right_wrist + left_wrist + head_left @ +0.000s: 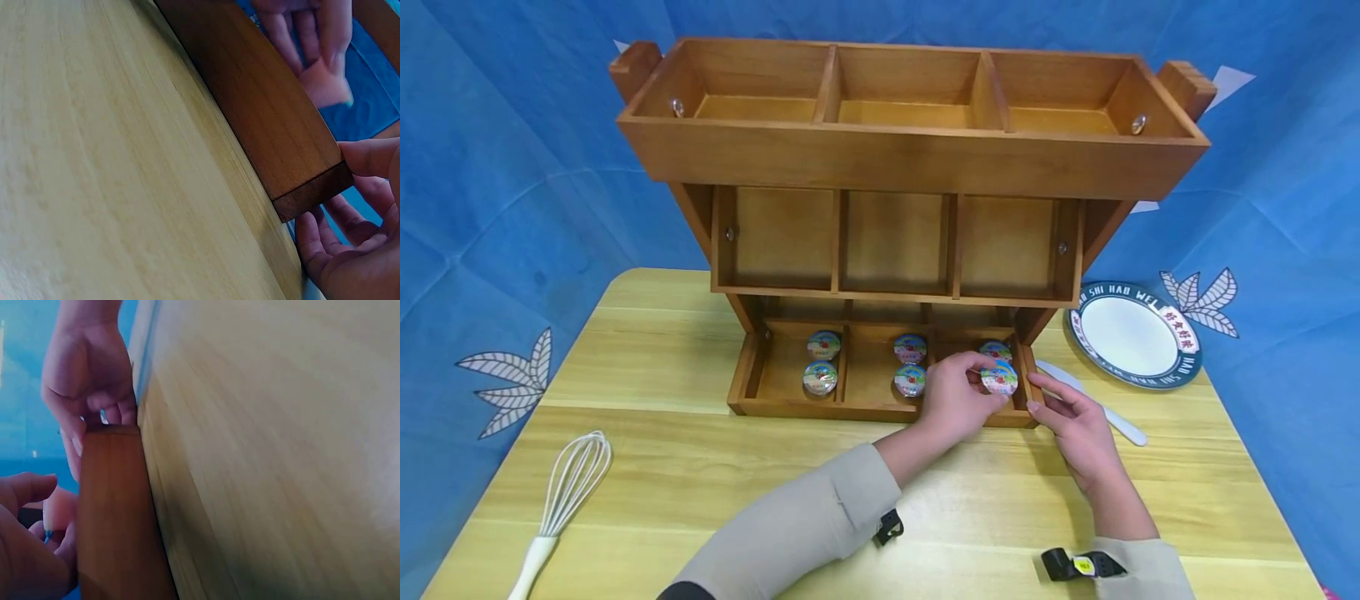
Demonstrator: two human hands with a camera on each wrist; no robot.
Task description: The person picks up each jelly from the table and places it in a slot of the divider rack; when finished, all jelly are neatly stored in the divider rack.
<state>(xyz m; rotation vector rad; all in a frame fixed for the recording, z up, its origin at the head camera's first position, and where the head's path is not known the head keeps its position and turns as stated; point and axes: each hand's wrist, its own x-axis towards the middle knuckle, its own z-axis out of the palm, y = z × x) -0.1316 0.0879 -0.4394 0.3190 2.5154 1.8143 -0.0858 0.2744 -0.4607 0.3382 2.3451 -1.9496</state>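
My left hand (955, 398) pinches a small pinkish jelly cup (999, 378) with a printed foil lid, over the right compartment of the wooden rack's bottom tray (880, 412). Whether the cup's base touches the tray floor is hidden. Behind it in that compartment sits another jelly cup (996, 350). Two cups stand in the left compartment, one a jelly cup (820, 377), and two in the middle, one a jelly cup (910, 380). At the tray's front right corner, my right hand (1086, 433) grips the wood between thumb and fingers, also seen in the right wrist view.
Above the tray rise a middle tier (895, 242) and a top tier (917, 154), each with three compartments. A white spatula (1126, 427) lies behind the right hand, near a green-rimmed plate (1131, 333). A whisk (561, 500) lies at the table's left.
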